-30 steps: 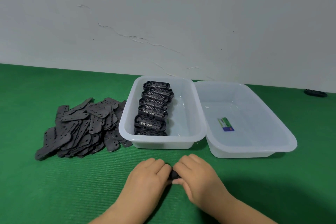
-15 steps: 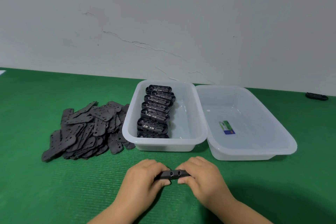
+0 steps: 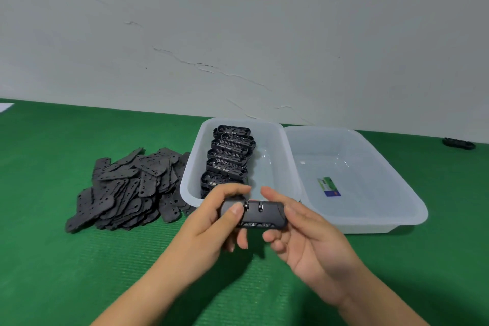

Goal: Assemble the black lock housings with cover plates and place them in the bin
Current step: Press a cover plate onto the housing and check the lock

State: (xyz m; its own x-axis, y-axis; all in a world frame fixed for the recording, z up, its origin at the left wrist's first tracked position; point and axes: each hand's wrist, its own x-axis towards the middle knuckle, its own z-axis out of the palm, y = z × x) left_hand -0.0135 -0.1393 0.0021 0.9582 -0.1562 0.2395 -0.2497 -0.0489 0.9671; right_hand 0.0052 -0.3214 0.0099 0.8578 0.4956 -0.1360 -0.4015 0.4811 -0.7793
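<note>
Green mat; lock housing half-hidden

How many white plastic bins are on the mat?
2: the left bin holds a row of black housings, beside the cover plates; the right bin, touching it, holds only a small label.

Both forearms reach forward, raised. The left hand curls its fingers and thumb around one end of a lock housing; the right hand cups the other end, palm up.
</note>
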